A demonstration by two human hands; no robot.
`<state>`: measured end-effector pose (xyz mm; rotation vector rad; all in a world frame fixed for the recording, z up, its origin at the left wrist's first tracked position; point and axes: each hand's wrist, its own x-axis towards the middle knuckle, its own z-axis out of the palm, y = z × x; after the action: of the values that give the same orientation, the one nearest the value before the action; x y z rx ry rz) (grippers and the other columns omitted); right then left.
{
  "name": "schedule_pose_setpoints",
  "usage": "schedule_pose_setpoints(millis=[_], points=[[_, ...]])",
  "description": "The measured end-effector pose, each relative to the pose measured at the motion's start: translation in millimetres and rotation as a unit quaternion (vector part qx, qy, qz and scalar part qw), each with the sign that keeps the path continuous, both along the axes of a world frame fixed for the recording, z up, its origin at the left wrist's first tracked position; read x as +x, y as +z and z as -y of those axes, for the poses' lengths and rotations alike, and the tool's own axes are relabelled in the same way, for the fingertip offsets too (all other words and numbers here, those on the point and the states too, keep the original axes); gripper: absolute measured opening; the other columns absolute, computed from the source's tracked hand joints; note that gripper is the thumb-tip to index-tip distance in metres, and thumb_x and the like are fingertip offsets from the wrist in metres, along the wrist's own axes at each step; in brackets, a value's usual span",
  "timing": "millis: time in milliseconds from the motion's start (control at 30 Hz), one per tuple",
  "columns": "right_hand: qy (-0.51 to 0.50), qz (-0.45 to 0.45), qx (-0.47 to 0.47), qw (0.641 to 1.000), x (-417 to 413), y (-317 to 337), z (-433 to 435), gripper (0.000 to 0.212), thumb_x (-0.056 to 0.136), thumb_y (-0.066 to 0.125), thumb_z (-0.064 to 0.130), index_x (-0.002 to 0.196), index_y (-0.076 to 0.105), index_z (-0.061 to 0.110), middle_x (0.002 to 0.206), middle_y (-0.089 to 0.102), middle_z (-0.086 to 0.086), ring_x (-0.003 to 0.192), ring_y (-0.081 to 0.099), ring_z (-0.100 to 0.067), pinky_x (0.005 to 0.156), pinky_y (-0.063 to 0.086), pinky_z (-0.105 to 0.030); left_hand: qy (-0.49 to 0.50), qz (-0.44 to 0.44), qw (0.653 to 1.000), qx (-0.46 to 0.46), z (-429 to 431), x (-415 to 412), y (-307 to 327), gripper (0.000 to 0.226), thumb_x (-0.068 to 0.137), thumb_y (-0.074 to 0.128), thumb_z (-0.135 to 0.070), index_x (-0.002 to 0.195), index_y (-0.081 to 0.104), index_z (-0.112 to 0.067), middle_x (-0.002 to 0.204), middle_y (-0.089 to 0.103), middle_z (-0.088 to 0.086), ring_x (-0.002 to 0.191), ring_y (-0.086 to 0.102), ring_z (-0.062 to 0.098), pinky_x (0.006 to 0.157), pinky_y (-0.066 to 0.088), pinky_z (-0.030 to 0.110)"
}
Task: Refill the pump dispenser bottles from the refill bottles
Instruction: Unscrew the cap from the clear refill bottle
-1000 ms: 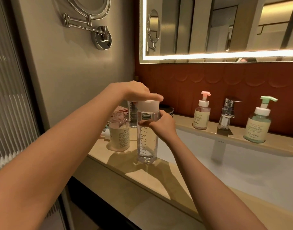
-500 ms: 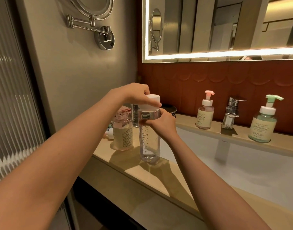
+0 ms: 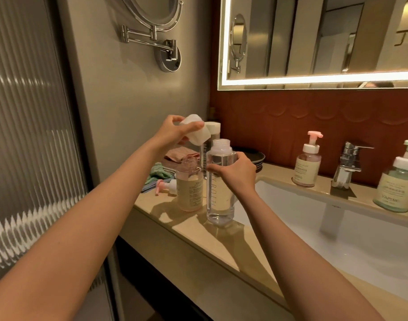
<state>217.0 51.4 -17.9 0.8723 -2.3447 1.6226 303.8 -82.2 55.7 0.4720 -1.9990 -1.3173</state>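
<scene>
**Cap Off, Refill Bottle Open on the Counter**

Grips with the right hand [image 3: 235,173] the shoulder of the clear refill bottle [image 3: 220,200], fingers curled round its upper part. Holds it upright on the counter [image 3: 186,228], near the front edge and just left of the sink [image 3: 337,232], threaded neck bare and open, clear liquid filling most of the body.

Pinches in the left hand [image 3: 170,132] the white cap [image 3: 196,133], fingers and thumb wrapped round it. Cap tilted, raised above and to the left of the open neck, apart from it.

Just left of the refill bottle, touching or nearly so (cannot tell which): the pump dispenser bottle [image 3: 190,193], pinkish with a beige label, no pump on it, neck open. Left of that, lying on its side on the counter, the pump head [image 3: 166,186], pink and white. Behind both bottles, a second refill bottle [image 3: 213,130] with its cap on, partly hidden by the cap in the left hand.

Further back by the wall, folded cloths [image 3: 180,155], pink over green, and a stack of dark plates [image 3: 256,158].

Along the ledge behind the sink, from left to right: a pink dispenser [image 3: 307,165] with pump fitted, a chrome faucet [image 3: 347,165], a green dispenser [image 3: 395,188] with pump fitted, cut off at the right edge.

Above, a lit mirror [image 3: 314,42]; on the left wall, a round swing-arm mirror [image 3: 156,17].
</scene>
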Motion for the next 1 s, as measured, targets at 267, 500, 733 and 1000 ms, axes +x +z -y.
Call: schedule_pose_setpoints(millis=[267, 500, 733, 1000], points=[[-0.006, 0.02, -0.016, 1.0, 3, -1, 11, 0.059, 0.066, 0.083, 0.04, 0.109, 0.056, 0.011, 0.106, 0.065, -0.003, 0.085, 0.053, -0.012, 0.07, 0.037, -0.024, 0.089, 0.069, 0.991, 0.077, 43, 38, -62, 0.053, 0.077, 0.07, -0.014, 0.125, 0.048, -0.004, 0.118, 0.052, 0.009, 0.103, 0.053, 0.021, 0.079, 0.047, 0.027], [0.015, 0.023, -0.019, 0.999, 3, -2, 12, 0.059, 0.068, 0.082, 0.038, 0.109, 0.051, 0.011, 0.099, 0.057, 0.002, 0.087, 0.052, -0.013, 0.071, 0.038, -0.027, 0.155, 0.197, 0.968, 0.002, 55, 46, -110, 0.059, 0.074, 0.075, -0.022, 0.126, 0.054, -0.006, 0.124, 0.055, 0.007, 0.114, 0.053, 0.024, 0.083, 0.041, 0.027], [0.047, 0.026, -0.031, 0.998, -3, -4, 10, 0.052, 0.068, 0.082, 0.036, 0.101, 0.046, 0.019, 0.097, 0.058, 0.005, 0.09, 0.054, -0.014, 0.075, 0.039, -0.027, 0.179, 0.251, 0.951, -0.008, 64, 38, -140, 0.074, 0.066, 0.083, -0.028, 0.13, 0.052, -0.007, 0.126, 0.058, 0.01, 0.112, 0.055, 0.027, 0.09, 0.045, 0.033], [0.051, 0.036, -0.041, 0.997, -10, -4, 14, 0.055, 0.066, 0.083, 0.036, 0.107, 0.052, 0.017, 0.099, 0.059, 0.005, 0.093, 0.056, -0.013, 0.075, 0.04, -0.027, 0.171, 0.273, 0.945, -0.051, 64, 30, -144, 0.078, 0.07, 0.081, -0.027, 0.136, 0.044, -0.007, 0.132, 0.053, 0.01, 0.116, 0.052, 0.028, 0.09, 0.044, 0.034]])
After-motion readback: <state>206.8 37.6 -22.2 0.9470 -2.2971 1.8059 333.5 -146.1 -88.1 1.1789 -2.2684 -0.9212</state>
